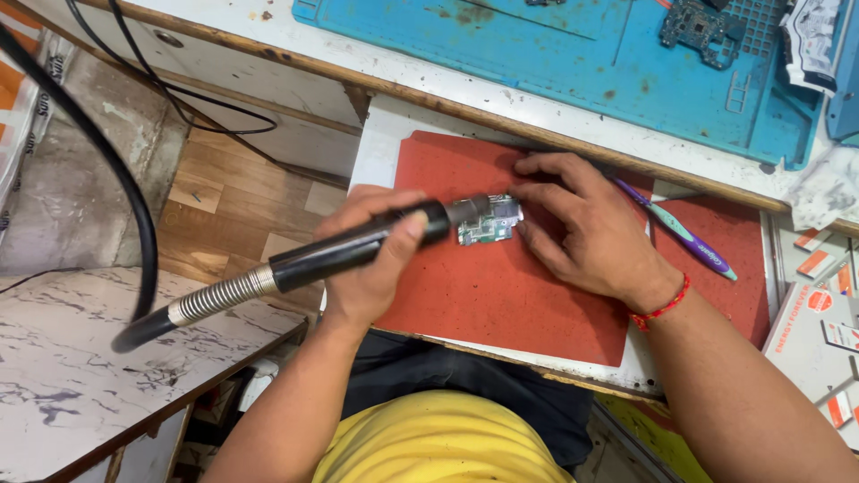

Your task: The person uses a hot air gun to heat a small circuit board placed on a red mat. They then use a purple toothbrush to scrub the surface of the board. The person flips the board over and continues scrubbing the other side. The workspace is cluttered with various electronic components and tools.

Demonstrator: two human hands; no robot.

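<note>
My left hand [371, 259] grips a black hot-air handpiece [358, 248] with a metal spring collar and a thick black hose. Its metal nozzle points at a small green circuit board [486, 232] lying on a red mat [501, 286]. My right hand [586, 224] rests on the mat just right of the board, its fingertips pressing the board's right edge. A red thread band sits on my right wrist.
A purple and green toothbrush [684, 233] lies on the mat behind my right hand. A blue work mat [573, 63] with another circuit board [698, 31] lies further back. Small white and orange boxes [819, 331] sit at right. A marble side surface [80, 358] is at left.
</note>
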